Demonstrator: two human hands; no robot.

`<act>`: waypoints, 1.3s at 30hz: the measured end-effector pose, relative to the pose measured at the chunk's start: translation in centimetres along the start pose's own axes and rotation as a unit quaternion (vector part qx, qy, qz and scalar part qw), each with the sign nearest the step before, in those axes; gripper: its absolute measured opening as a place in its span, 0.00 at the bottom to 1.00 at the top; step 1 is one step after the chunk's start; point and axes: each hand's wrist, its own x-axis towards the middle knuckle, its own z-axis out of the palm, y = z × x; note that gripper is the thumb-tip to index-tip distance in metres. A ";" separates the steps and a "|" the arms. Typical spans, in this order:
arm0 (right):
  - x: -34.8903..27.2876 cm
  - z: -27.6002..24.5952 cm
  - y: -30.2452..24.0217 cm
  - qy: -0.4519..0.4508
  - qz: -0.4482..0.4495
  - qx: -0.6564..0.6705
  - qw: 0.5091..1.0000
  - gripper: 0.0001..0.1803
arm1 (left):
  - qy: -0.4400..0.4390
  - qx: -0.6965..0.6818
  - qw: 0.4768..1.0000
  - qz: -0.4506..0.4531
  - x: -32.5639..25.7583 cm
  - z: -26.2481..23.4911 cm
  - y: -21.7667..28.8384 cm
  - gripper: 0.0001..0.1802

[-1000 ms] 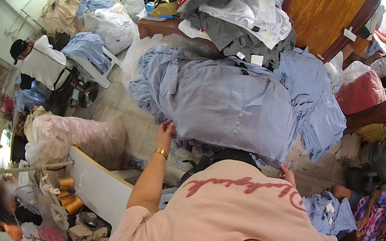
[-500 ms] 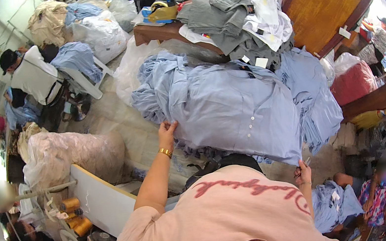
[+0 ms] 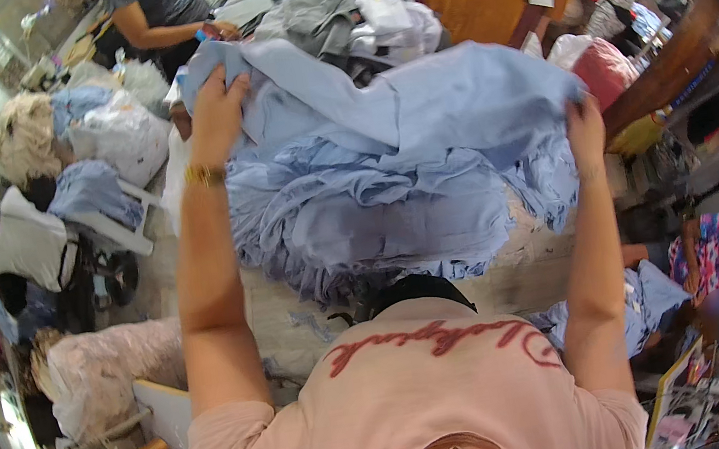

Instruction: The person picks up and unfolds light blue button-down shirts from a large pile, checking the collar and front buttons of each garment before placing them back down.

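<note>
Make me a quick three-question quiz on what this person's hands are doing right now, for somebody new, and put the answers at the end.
1. True or false: the left hand and the right hand hold the same light blue cloth.
2. What is worn on the left wrist?
A) a black glove
B) a gold-coloured band
C) a red ribbon
3. Fill in the missing word: the lifted cloth is held up over a ____ of other blue cloth.

Key: 1. True. 2. B. 3. Pile.
</note>
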 end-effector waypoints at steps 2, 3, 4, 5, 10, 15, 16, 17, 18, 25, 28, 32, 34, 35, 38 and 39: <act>4.8 -1.1 -0.8 -0.052 0.271 0.264 0.924 0.11 | 0.005 -0.506 0.845 -0.173 4.0 -2.3 -1.2 0.13; 7.1 -3.5 1.1 0.011 0.275 0.339 0.899 0.07 | -0.059 -0.610 0.778 -0.139 6.5 -3.5 -1.2 0.13; 8.2 -5.0 0.7 0.050 0.257 0.402 0.877 0.05 | -0.119 -0.698 0.697 -0.113 8.4 -4.4 -0.8 0.13; 9.5 -6.6 -0.6 0.137 0.299 0.401 0.855 0.06 | -0.099 -0.699 0.700 -0.109 9.5 -4.4 1.0 0.14; 13.9 -15.5 0.9 0.164 0.247 0.302 0.906 0.10 | -0.103 -0.648 0.750 -0.082 15.6 -4.6 5.0 0.16; 15.3 -19.2 3.7 0.151 0.221 0.244 0.932 0.12 | -0.091 -0.506 0.857 -0.043 19.0 -1.8 7.0 0.19; 15.3 -20.0 4.2 0.156 0.228 0.220 0.936 0.13 | -0.111 -0.479 0.869 -0.047 19.1 -0.8 7.9 0.19; 15.3 -20.7 4.6 0.161 0.234 0.197 0.938 0.14 | -0.089 -0.483 0.867 -0.084 19.2 -0.1 8.6 0.19; 15.3 -21.2 5.2 0.162 0.242 0.176 0.940 0.15 | -0.088 -0.488 0.864 -0.082 19.1 0.7 9.5 0.19; 13.9 -24.8 10.0 0.186 0.224 0.170 0.942 0.12 | -0.055 -0.483 0.872 -0.063 18.5 4.9 15.1 0.22; 10.7 -25.7 11.1 0.201 0.190 0.251 0.928 0.09 | -0.063 -0.492 0.867 -0.035 16.3 5.8 16.8 0.21; 1.8 -29.9 8.5 0.171 0.299 0.305 0.888 0.15 | -0.049 0.306 0.910 0.277 6.3 5.5 21.0 0.19; -2.1 -33.2 11.9 0.024 0.255 0.309 0.916 0.22 | -0.124 -0.128 0.959 0.219 0.7 5.2 21.2 0.21; -3.3 -34.3 13.9 0.033 0.256 0.275 0.926 0.24 | -0.182 -0.311 0.923 0.135 -1.6 6.0 22.5 0.23; -4.3 -33.9 17.2 0.011 0.244 -0.014 0.970 0.17 | -0.170 -0.030 0.972 0.157 -4.2 11.1 23.3 0.23; -4.3 -33.5 18.8 -0.005 0.236 -0.093 0.967 0.14 | -0.182 -0.020 0.973 0.139 -4.7 13.4 23.4 0.22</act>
